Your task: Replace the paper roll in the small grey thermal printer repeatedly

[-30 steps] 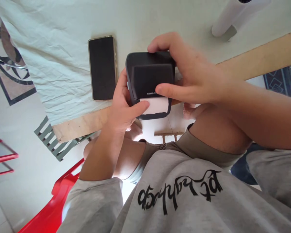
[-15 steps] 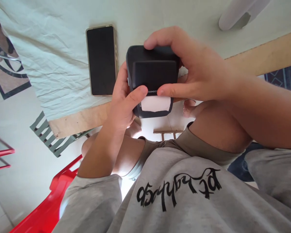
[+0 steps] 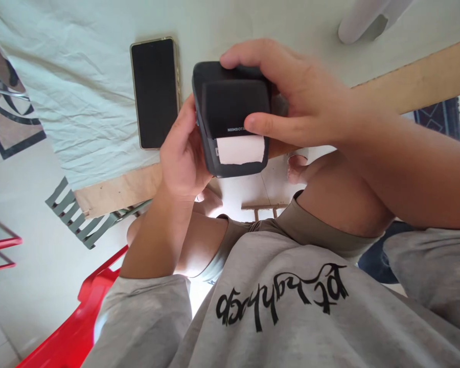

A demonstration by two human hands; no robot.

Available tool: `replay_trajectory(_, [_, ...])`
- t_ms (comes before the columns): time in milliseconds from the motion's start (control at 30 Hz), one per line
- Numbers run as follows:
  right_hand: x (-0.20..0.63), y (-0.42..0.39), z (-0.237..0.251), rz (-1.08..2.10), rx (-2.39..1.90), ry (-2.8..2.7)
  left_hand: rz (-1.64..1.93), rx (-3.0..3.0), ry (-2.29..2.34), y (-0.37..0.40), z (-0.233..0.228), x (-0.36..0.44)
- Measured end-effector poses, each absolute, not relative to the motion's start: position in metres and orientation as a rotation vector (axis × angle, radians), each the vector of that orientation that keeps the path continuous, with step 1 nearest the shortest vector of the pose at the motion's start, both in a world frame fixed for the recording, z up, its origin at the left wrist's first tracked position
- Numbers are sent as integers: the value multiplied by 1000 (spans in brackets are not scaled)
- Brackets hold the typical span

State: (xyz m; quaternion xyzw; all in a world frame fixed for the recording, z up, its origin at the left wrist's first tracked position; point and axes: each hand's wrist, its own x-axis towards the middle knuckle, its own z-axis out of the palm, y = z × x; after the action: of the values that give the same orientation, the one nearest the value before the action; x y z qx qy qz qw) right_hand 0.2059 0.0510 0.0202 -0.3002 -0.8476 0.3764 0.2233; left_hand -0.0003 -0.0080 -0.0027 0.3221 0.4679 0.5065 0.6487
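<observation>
A black label printer point(image 3: 235, 102) marked NIIMBOT is held up over the table's near edge, between both hands. White label paper point(image 3: 240, 150) sticks out of its near end. My left hand point(image 3: 184, 153) wraps the printer's left side, with the thumb along that side and the other fingers hidden beneath. My right hand point(image 3: 295, 92) grips the right side, one finger over the far edge and the thumb on the top face close to the lettering. Just left of the printer lies a phone point(image 3: 155, 94) with a dark screen, in a clear case.
A pale green cloth point(image 3: 88, 102) covers the table, whose bare wooden edge point(image 3: 118, 190) faces me. A white curved object point(image 3: 358, 23) stands at the far right. Below left are a red plastic chair point(image 3: 69, 317) and a grey-green slatted piece point(image 3: 74, 214).
The printer has moved slightly up and to the left, and the lettering shows more. My left thumb has come off the top face and now lies along the side.
</observation>
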Motion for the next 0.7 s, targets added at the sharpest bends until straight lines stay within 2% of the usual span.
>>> replay_trajectory(333, [211,44,22,957,-735,-2349,1260,585,1103,-6,-6,13])
replay_trajectory(700, [217,52,25,968,-662,-2430,1184,815,1046,-6,-13,-9])
